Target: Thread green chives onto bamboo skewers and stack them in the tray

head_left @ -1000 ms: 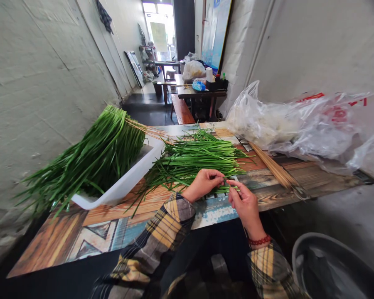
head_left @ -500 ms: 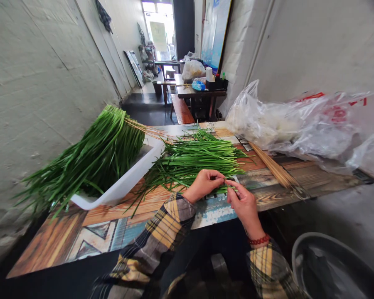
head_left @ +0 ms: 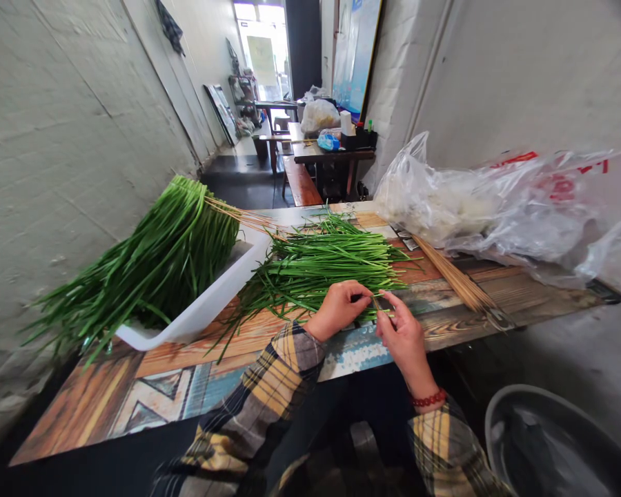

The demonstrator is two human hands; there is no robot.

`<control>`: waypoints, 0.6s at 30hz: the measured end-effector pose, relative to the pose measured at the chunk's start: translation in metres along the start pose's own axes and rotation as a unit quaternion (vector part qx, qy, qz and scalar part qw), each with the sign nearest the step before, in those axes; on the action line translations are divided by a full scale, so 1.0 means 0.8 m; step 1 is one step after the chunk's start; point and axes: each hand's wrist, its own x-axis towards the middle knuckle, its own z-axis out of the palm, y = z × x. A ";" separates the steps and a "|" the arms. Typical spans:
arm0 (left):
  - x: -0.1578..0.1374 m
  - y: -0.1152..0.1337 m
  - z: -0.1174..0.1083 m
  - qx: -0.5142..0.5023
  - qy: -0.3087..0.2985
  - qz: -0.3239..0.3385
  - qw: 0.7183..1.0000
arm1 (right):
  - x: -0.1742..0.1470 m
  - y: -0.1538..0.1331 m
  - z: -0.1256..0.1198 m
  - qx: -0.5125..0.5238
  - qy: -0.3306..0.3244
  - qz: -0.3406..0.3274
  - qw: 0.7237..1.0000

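Observation:
My left hand [head_left: 340,309] is closed in a pinch, its thumb and forefinger on a thin garlic chive stalk [head_left: 376,302] at the table's near side. Facing it, my right hand [head_left: 404,337] has thumb and forefinger on the other side of the stalk, with a small gap showing between these fingertips. The stalk is very small here and partly hidden by fingers. Just beyond both hands lies a loose pile of green chives [head_left: 336,262]. At the left, a big bundle of chives [head_left: 160,255] fills a white plastic tray [head_left: 201,310] and hangs over its edge.
Thin wooden skewers [head_left: 452,276] lie to the right, beside clear plastic bags [head_left: 497,200] with pale contents. More skewers [head_left: 245,215] rest across the tray's far end. A grey bin [head_left: 501,421] stands below at right. Another table [head_left: 310,150] and a bench [head_left: 300,178] are farther back.
The fingertips of my two hands have drawn slightly apart, and my right forefinger has lifted a little from the thumb. Pile, tray and bags stay put.

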 end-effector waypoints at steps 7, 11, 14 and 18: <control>0.000 -0.001 0.002 -0.070 0.003 -0.062 0.996 | -0.002 -0.007 0.000 0.017 0.004 0.007 1.000; 0.001 -0.001 0.000 -0.102 -0.020 -0.065 0.992 | -0.002 -0.006 0.000 0.022 0.014 0.009 1.000; 0.001 -0.003 0.000 -0.081 -0.015 -0.049 0.995 | -0.002 -0.003 0.001 0.027 0.017 0.006 0.999; -0.001 -0.003 0.001 -0.024 -0.026 -0.007 0.999 | -0.001 0.002 0.001 0.042 0.011 0.005 0.999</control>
